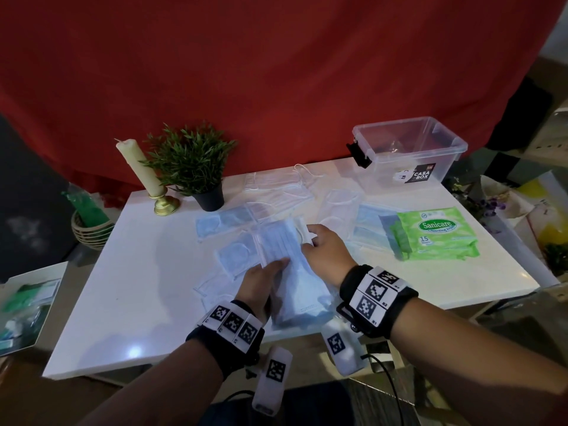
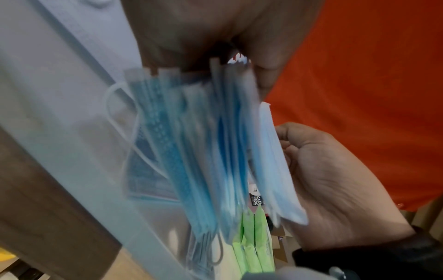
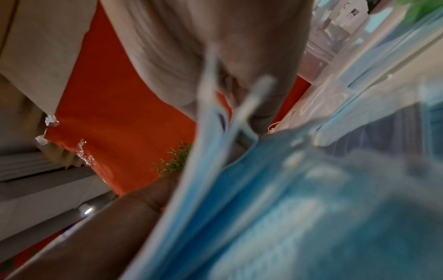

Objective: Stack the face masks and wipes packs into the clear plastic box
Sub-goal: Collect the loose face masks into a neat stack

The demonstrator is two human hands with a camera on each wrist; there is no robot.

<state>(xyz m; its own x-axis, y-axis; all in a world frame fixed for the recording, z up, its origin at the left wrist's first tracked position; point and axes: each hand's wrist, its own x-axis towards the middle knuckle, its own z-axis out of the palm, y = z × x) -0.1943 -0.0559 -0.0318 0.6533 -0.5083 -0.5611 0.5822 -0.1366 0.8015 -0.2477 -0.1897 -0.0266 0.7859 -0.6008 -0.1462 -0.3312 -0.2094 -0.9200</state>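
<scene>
Both hands' (image 1: pixel 325 250) fingertips hide behind blurred masks (image 1: pixel 282 241).

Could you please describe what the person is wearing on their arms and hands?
Both forearms are bare, without sleeves. The left hand and right hand are ungloved. Each wrist carries a black band with white square-patterned marker tiles, plus a white marker-tagged block beneath; thin black cables trail away.

Words you can read
The green wipes pack (image 1: pixel 436 233) says "Sanicare" and "15". The clear box (image 1: pixel 412 149) has a label saying "CASA BOX".
</scene>
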